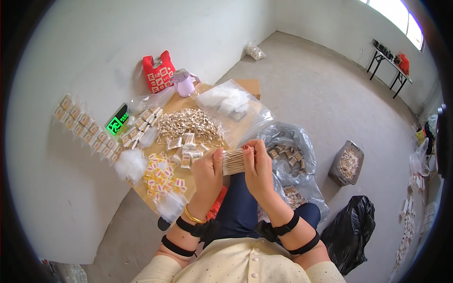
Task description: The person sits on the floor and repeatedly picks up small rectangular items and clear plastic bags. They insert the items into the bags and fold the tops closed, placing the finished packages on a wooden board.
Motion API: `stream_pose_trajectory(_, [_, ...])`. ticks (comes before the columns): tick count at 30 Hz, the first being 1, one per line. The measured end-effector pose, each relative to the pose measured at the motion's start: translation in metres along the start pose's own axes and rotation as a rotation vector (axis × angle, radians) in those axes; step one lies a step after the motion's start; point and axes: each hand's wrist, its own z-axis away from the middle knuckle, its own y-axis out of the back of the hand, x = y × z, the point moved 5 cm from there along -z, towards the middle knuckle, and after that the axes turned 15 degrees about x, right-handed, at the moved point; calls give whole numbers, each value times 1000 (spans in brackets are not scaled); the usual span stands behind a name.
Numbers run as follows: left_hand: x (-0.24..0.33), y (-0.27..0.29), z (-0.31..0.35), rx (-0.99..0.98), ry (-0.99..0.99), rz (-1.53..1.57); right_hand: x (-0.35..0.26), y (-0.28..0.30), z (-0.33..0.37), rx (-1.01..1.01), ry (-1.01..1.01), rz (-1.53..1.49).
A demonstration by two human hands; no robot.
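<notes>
Between my two hands is a flat bundle of cotton swabs (233, 162), which looks wrapped in a clear plastic bag. My left hand (208, 170) is closed on its left end, thumb up along the edge. With thumb and fingers, my right hand (257, 165) grips the right end. Beyond them on the table lies a big heap of loose cotton swabs (188, 123). Several small filled packets (187, 150) rest at its near side. Left of my left hand are scattered yellow-and-white paper labels (163, 172), with clear plastic bags (171, 205) at the table's near corner.
Stacked packets (85, 125) run along the left wall. A pink jug (183, 84) and red bag (158, 73) stand behind the heap. Right of the table are a large clear bag of packets (289, 153), a bin of swabs (348, 162) and a black plastic bag (350, 233).
</notes>
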Motion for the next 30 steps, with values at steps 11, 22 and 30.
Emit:
stream_pose_trajectory(11, [8, -1, 7, 45, 110, 319, 43, -7, 1, 38, -353, -376])
stream_pose_trajectory(22, [21, -4, -9, 174, -141, 62, 41, -13, 3, 121, -246, -357])
stream_pose_trajectory(30, [7, -7, 3, 16, 100, 352, 61, -6, -6, 129, -351, -466])
